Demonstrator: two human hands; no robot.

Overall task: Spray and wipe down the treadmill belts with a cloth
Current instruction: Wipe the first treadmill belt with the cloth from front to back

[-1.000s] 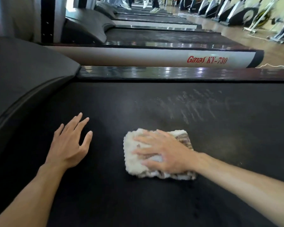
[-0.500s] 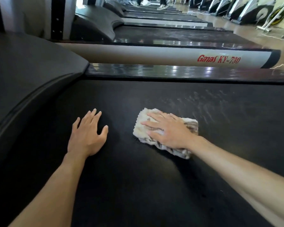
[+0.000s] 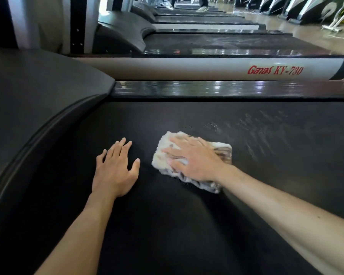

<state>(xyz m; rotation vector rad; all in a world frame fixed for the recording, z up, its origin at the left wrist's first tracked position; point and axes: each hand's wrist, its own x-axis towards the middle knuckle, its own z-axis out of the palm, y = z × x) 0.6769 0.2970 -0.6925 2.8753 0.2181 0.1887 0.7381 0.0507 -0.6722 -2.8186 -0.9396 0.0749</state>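
1. Treadmill belt (image 3: 187, 225), black, lies under both our hands; wet streaks (image 3: 262, 128) glisten on it beyond the cloth.
2. The folded cream cloth (image 3: 167, 155) lies flat mid-belt; our right hand (image 3: 197, 161) presses it with straight, spread fingers.
3. Our left hand (image 3: 115, 171) rests flat, fingers straight, just beside the cloth; a "Ganas KY-730" side rail (image 3: 187, 68) runs beyond.

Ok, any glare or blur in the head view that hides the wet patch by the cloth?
Head view: glare falls on the glossy side rail, not the belt; the wet streaks right of the cloth look slightly smeared but readable; edges bend from the wide lens.
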